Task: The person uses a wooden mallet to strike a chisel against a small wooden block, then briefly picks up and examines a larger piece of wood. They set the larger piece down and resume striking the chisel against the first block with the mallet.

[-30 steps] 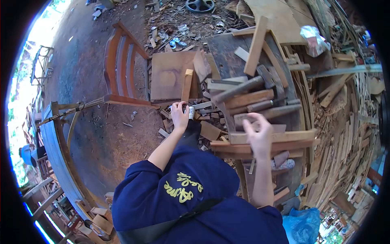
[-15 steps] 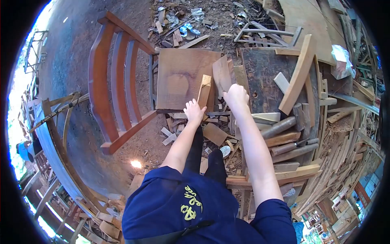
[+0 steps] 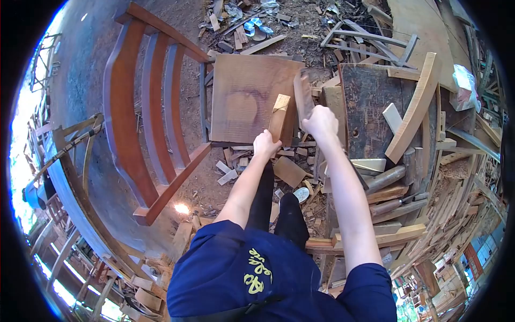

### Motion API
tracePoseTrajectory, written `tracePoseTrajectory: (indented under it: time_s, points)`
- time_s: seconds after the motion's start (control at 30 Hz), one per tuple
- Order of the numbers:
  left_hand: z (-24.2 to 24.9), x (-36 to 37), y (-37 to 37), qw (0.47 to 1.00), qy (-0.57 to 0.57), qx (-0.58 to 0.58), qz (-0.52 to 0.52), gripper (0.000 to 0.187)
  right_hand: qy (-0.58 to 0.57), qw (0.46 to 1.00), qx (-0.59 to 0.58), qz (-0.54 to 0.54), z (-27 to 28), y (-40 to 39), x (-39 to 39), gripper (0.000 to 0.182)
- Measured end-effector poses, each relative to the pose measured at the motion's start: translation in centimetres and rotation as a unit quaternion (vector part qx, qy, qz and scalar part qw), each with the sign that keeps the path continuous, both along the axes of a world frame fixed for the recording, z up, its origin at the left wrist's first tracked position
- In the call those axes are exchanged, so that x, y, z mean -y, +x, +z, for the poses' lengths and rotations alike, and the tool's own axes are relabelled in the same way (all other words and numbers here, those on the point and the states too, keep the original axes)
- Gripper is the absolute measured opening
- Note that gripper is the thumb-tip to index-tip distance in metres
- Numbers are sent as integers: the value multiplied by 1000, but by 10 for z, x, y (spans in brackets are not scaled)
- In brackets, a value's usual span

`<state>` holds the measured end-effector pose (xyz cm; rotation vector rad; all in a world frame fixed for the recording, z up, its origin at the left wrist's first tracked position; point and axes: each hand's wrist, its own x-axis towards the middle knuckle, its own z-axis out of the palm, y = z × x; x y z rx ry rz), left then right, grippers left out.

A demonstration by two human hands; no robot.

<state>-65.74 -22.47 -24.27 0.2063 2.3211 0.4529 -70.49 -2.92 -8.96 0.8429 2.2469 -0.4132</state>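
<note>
My left hand (image 3: 264, 145) grips the lower end of a short wooden block (image 3: 279, 118), which stands tilted over the near right part of a square brown wooden seat (image 3: 236, 91). In my right hand (image 3: 322, 124), closed in a fist, is a broad-bladed chopping knife (image 3: 303, 94). Its blade is slightly blurred and sits just right of the block, apart from it. A dark thin length, seemingly its handle, runs back under my right forearm. To the left of the seat rises a reddish-brown slatted chair back (image 3: 153, 107).
On my right, a dark worn bench top (image 3: 370, 107) carries a curved wooden piece (image 3: 416, 107), a mallet (image 3: 389, 174) and several tools. Wood offcuts (image 3: 289, 170) litter the ground by my feet. Stacked timber (image 3: 456, 193) lies at far right.
The knife has turned from showing its flat face to nearly edge-on. My left hand still holds the block, its fingers now more closed round it. The whole view has shifted slightly.
</note>
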Motion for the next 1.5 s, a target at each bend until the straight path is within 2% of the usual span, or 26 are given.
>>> tracePoseTrajectory:
  time_s: [0.03, 0.1, 0.13, 0.23, 0.3, 0.33, 0.37, 0.43, 0.47, 0.53, 0.57, 0.67, 0.7, 0.77, 0.8, 0.9, 0.93, 1.0, 1.03, 1.1, 1.17, 1.23, 1.3, 1.37, 1.43, 1.5]
  points:
    - [0, 11, -3, 1000, -3, -6, -3, 58, -1, 999, -23, 27, -2, -1, 9, 28]
    - [0, 36, -6, 992, 114, 40, 37, 60, 8, 997, -50, 53, 1, -5, 22, 26]
    - [15, 47, -10, 987, 136, 65, 62, 60, -10, 994, -64, 83, 12, -11, 27, 26]
    - [6, 102, 3, 944, 206, 181, 184, 50, -31, 988, -104, 107, 45, -14, 26, 28]
    - [42, 118, 0, 896, 230, 271, 267, 43, -64, 985, -108, 119, 64, -14, 20, 26]
    - [31, 135, 7, 869, 225, 311, 313, 38, -80, 984, -114, 114, 69, -11, 17, 23]
    - [59, 135, 14, 819, 276, 329, 381, 47, -76, 984, -120, 107, 85, -7, 15, 23]
    - [59, 147, 26, 756, 327, 332, 460, 49, -140, 974, -139, 108, 120, 3, 7, 25]
    - [82, 146, 27, 752, 339, 333, 457, 51, -132, 976, -145, 95, 136, 11, 5, 25]
    - [111, 143, 30, 736, 387, 340, 438, 54, -155, 957, -227, 94, 169, 33, 1, 22]
    - [131, 136, 32, 726, 409, 339, 436, 53, -141, 959, -233, 77, 187, 46, -2, 22]
    - [182, 105, 36, 755, 447, 309, 368, 46, -121, 925, -352, 79, 240, 95, -12, 19]
    - [196, 91, 36, 758, 450, 318, 349, 46, -105, 926, -356, 65, 255, 114, -17, 19]
    - [218, 68, 38, 810, 477, 281, 193, 38, -106, 904, -412, 34, 289, 152, -26, 23]
    - [227, 51, 44, 817, 468, 284, 180, 33, -119, 918, -379, 16, 312, 169, -32, 19]
    - [282, -13, 78, 821, 475, 258, 183, 31, -88, 900, -427, -18, 360, 226, -42, 18]
    - [303, -34, 89, 808, 497, 272, 166, 31, -80, 898, -431, -23, 373, 244, -45, 18]
    - [331, -70, 109, 794, 526, 288, 95, 33, 30, 902, -430, -23, 390, 281, -49, 17]
    - [337, -89, 117, 792, 537, 288, 40, 35, 33, 900, -434, -26, 391, 298, -52, 17]
    - [340, -132, 140, 761, 567, 315, -9, 39, 123, 912, -392, -1, 388, 332, -60, 16]
    - [345, -173, 165, 762, 542, 354, -35, 38, 170, 906, -387, -5, 376, 363, -68, 13]
    - [322, -211, 190, 769, 516, 373, -60, 39, 217, 900, -378, -13, 358, 392, -81, 11]
    - [320, -234, 210, 769, 534, 347, -56, 40, 291, 889, -354, 8, 331, 417, -94, 7]
    - [297, -251, 215, 815, 476, 303, -133, 38, 304, 898, -319, 9, 290, 436, -100, 5]
    - [295, -249, 203, 861, 421, 241, -153, 39, 314, 905, -286, 13, 245, 455, -104, 5]
    - [267, -241, 189, 850, 454, 222, -149, 45, 275, 926, -260, 14, 196, 471, -100, 7]
